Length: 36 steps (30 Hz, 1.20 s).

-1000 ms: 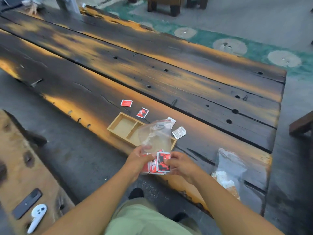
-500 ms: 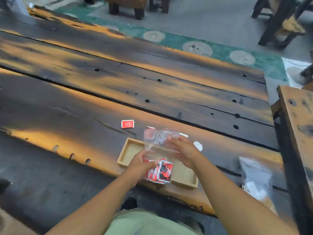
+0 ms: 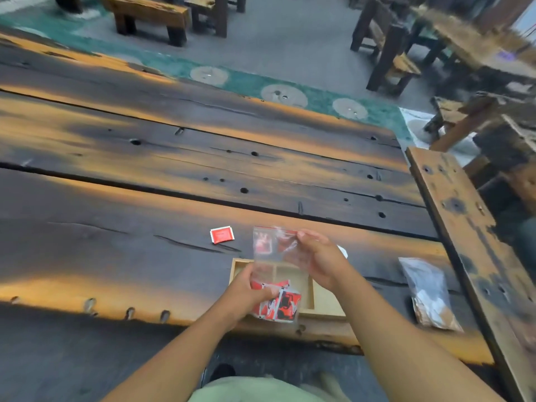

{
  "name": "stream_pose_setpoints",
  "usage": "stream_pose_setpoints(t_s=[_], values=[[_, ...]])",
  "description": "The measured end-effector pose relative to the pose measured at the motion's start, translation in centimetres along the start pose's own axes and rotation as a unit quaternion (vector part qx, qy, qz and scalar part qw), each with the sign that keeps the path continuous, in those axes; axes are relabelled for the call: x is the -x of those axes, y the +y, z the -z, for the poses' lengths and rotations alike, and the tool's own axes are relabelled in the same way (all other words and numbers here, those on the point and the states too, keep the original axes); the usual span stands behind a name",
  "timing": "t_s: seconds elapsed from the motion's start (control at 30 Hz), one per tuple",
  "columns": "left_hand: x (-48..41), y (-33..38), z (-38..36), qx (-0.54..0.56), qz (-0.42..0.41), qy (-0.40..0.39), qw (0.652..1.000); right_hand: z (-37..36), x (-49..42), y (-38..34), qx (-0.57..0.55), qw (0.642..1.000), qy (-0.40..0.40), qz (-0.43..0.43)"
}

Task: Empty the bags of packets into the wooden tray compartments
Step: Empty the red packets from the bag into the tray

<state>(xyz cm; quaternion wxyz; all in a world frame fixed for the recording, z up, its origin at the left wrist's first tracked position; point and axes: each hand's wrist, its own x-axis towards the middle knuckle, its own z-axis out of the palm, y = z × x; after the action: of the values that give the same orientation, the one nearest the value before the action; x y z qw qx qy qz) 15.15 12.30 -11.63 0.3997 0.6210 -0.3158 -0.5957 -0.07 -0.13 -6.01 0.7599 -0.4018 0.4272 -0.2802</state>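
I hold a clear plastic bag point(image 3: 268, 258) upright over the wooden tray point(image 3: 324, 303) near the table's front edge. My left hand point(image 3: 246, 294) pinches its lower part, where red and black packets point(image 3: 282, 304) bunch together. My right hand point(image 3: 319, 259) grips the bag's top right edge. The tray's compartments show through the plastic and look bare. A second clear bag point(image 3: 429, 294) with white and brown packets lies on the table to the right.
A loose red packet point(image 3: 222, 234) lies on the table left of the bag. A white packet point(image 3: 343, 252) peeks out behind my right hand. A wooden bench point(image 3: 464, 227) runs along the table's right end. More benches stand beyond.
My right hand moved from the bag's bottom to its top edge. The view shifted right, and the bag now stands taller over the tray.
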Motion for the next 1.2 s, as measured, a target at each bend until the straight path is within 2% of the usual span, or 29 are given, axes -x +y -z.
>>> stream_pose_setpoints(t_s=[0.17, 0.33, 0.43, 0.6, 0.83, 1.0, 1.2], values=[[0.2, 0.1, 0.1, -0.022, 0.003, 0.000, 1.000, -0.6, 0.9, -0.6, 0.007, 1.000, -0.014, 0.007], [0.3, 0.4, -0.7, -0.082, -0.008, 0.058, 0.995, -0.3, 2.1, -1.4, 0.023, 0.999, -0.033, 0.020], [0.4, 0.6, -1.8, -0.089, -0.021, 0.058, 0.994, 0.2, 2.8, -1.9, 0.033, 0.998, -0.039, 0.032], [0.5, 1.3, -1.7, -0.068, -0.072, 0.018, 0.995, 1.7, 3.6, -2.8, 0.044, 0.996, -0.060, 0.042], [0.6, 6.8, -0.8, -0.070, -0.178, 0.063, 0.980, 2.8, 4.2, -2.7, 0.120, 0.989, -0.048, 0.071], [0.0, 10.1, -1.4, -0.231, -0.233, 0.053, 0.943, 3.1, 4.3, -2.3, 0.147, 0.985, -0.044, 0.084], [0.2, 9.9, -2.8, -0.367, -0.216, 0.030, 0.904, 3.4, 4.3, -1.8, 0.205, 0.974, -0.057, 0.078]])
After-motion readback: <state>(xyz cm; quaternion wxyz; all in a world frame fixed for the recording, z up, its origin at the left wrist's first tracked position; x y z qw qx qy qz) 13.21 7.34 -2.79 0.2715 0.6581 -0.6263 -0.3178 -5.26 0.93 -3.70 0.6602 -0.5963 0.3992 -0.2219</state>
